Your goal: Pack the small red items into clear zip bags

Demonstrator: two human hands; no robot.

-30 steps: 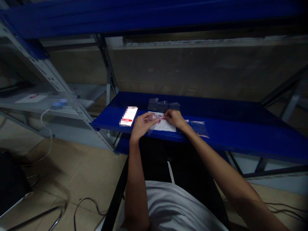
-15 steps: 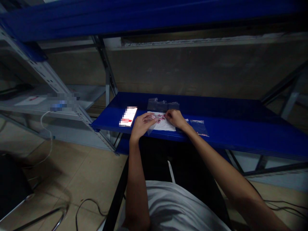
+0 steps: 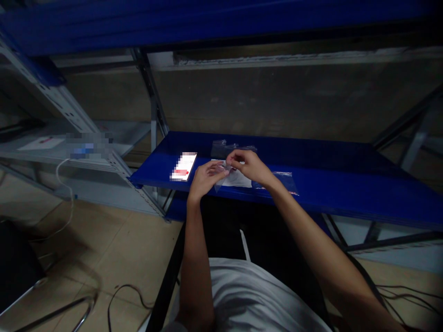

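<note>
My left hand (image 3: 205,180) pinches a small clear plastic bag (image 3: 218,185) between thumb and fingers above a white sheet (image 3: 238,180) on the blue shelf. At the bag's upper part is my right hand (image 3: 249,165), fingertips pressed together; what they hold, if anything, is too small to make out. Part of the white sheet, with the small pink pieces on it, is covered by my right hand. Flat zip bags (image 3: 218,147) lie just behind my hands. To the right is another clear bag (image 3: 286,182) with small reddish bits along its lower edge.
A phone with a lit screen (image 3: 186,167) lies left of my hands on the blue shelf (image 3: 332,184). A grey shelf (image 3: 129,138) with a white cable (image 3: 71,193) stands at the left. Another blue shelf beam (image 3: 221,20) spans overhead. Black cables lie on the floor.
My right hand has moved left and slightly up, from the pink pieces on the white sheet to the bag in my left hand. My left hand stays in place.
</note>
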